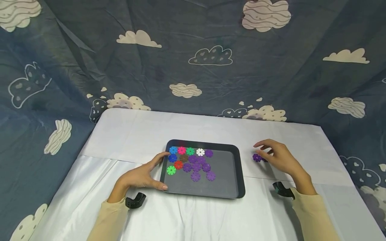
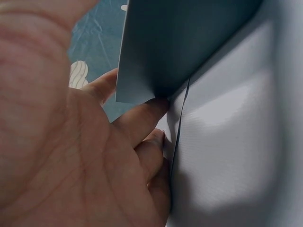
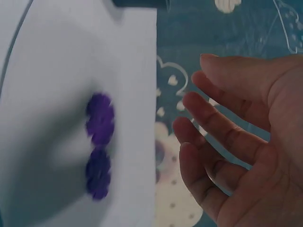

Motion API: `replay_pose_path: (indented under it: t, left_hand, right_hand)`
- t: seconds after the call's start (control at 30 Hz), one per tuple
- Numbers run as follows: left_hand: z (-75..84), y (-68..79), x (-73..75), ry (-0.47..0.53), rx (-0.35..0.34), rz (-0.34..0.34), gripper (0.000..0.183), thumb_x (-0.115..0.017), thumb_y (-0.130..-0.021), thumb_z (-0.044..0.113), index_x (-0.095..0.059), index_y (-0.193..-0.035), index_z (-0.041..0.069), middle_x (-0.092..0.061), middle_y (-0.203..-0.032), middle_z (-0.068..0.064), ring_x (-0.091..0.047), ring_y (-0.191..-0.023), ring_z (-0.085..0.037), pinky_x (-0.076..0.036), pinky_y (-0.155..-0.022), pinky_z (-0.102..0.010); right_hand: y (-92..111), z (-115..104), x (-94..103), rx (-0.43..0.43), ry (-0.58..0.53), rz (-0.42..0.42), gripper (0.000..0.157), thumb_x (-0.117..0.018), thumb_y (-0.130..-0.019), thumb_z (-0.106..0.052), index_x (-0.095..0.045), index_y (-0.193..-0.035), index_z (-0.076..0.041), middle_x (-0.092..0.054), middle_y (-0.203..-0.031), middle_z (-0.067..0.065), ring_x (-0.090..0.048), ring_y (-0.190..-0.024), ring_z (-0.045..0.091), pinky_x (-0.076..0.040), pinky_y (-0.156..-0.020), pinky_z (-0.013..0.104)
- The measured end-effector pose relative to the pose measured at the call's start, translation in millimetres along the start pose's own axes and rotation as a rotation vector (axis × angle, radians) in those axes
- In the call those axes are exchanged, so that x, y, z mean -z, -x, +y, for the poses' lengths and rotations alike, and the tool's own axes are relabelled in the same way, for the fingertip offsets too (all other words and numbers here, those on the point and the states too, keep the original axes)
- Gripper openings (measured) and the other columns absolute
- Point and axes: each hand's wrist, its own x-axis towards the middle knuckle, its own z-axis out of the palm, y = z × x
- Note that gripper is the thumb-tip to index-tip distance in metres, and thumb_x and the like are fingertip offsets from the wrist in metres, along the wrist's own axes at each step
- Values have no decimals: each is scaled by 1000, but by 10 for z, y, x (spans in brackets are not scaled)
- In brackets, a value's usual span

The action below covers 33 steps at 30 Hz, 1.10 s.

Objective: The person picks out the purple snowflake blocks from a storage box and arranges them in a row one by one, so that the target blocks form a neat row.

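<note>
A dark grey tray (image 1: 224, 174) lies on the white cloth with flat, notched plastic discs in it. At its left side and near left corner, my left hand (image 1: 141, 175) rests with thumb and forefinger spread; the left wrist view shows fingers against the tray's outer wall (image 2: 161, 47). To the right of the tray, my right hand (image 1: 278, 157) hovers above two purple discs (image 1: 257, 157). In the right wrist view its fingers are loosely bent around nothing, apart from the upper purple disc (image 3: 100, 119) and the lower one (image 3: 98, 174).
Several purple discs (image 1: 195, 176) lie in the tray's middle. Along its left and far sides are blue (image 1: 173, 150), pink (image 1: 181, 150), white (image 1: 200, 152), brown (image 1: 183, 158), red (image 1: 178, 164) and green (image 1: 171, 170) discs. A cloud-patterned curtain (image 1: 181, 73) hangs behind the table.
</note>
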Motion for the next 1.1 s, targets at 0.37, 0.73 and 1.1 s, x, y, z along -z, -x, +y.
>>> replay_pose_path:
  t: [0.37,0.73,1.1]
  left_hand:
    - [-3,-36,18,-23,-24,-6,115,-89,-76,35,-12,-160,25,-8,-167,-22,-7,-153,-43,-12,-118,-68]
    - [3,-28,14,-12,-6,-9,117,-90,-74,37,-12,-160,27,-7,-167,-20,-5,-154,-40,-11,-120,-65]
    - [7,-6,-6,-4,-7,-5,117,-90,-73,36,-13,-160,25,-6,-167,-20,-4,-154,-40,-10,-119,-66]
  right_hand:
    - [-147,-318,-125,215,3,-22,20,-73,-90,-8,-71,-111,-5,-71,-110,9,-67,-94,28,-56,-71,40]
    - [-215,-540,-211,249,20,-119,20,-72,-94,-15,-70,-111,-6,-67,-114,6,-66,-98,28,-55,-75,40]
    - [-307,-686,-276,261,-28,-258,23,-73,-94,-21,-69,-113,-9,-68,-112,2,-64,-97,24,-56,-74,42]
